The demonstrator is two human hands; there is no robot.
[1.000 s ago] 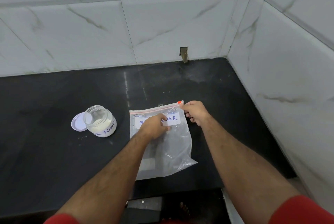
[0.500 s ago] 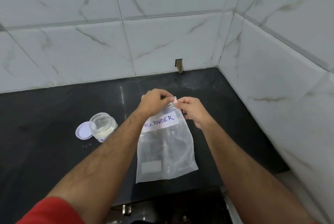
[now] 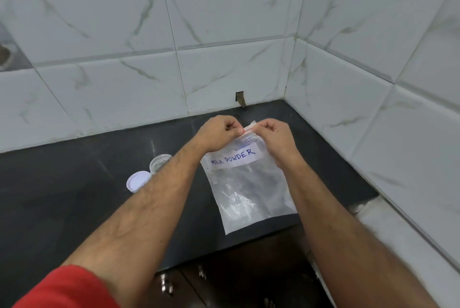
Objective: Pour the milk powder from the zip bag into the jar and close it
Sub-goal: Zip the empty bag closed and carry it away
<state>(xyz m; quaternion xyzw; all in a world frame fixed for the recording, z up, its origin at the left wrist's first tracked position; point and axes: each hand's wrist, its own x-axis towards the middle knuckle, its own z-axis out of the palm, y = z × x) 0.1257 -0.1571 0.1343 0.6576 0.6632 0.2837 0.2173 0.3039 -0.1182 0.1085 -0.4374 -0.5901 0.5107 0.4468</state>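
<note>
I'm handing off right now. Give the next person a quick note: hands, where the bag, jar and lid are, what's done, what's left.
Left hand and right hand both pinch the zip strip at the top of the milk powder zip bag, held up over the black counter.
Jar stands open at left, partly behind the left forearm; its white lid lies beside it.
Done: jar uncapped. Bag looks nearly empty; whether the zip is open I can't tell.
Left: finish any pouring, put the lid on.

Even, soft light; faint glare on the black counter (image 3: 74, 183); wide-angle bending and slight blur at edges.
</note>
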